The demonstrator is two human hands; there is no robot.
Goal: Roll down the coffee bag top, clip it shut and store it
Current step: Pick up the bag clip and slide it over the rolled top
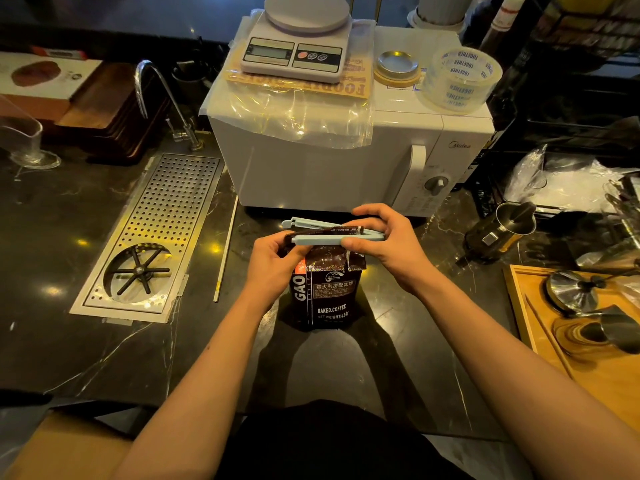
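A dark brown coffee bag (327,299) stands upright on the black marble counter (104,348), its top rolled down. A long pale blue bag clip (322,240) straddles the rolled top, its two arms still spread apart at the left end. My left hand (273,263) pinches the bag's rolled top at the left, under the clip. My right hand (384,244) grips the clip's hinged right end, thumb on the near arm and fingers over the far arm.
A white microwave (346,164) with a scale (298,46) and tape roll (459,79) on top stands just behind the bag. A perforated drain tray (162,216) and tap (152,84) lie left. Steel pitchers (502,230) and a wooden tray (595,372) sit right.
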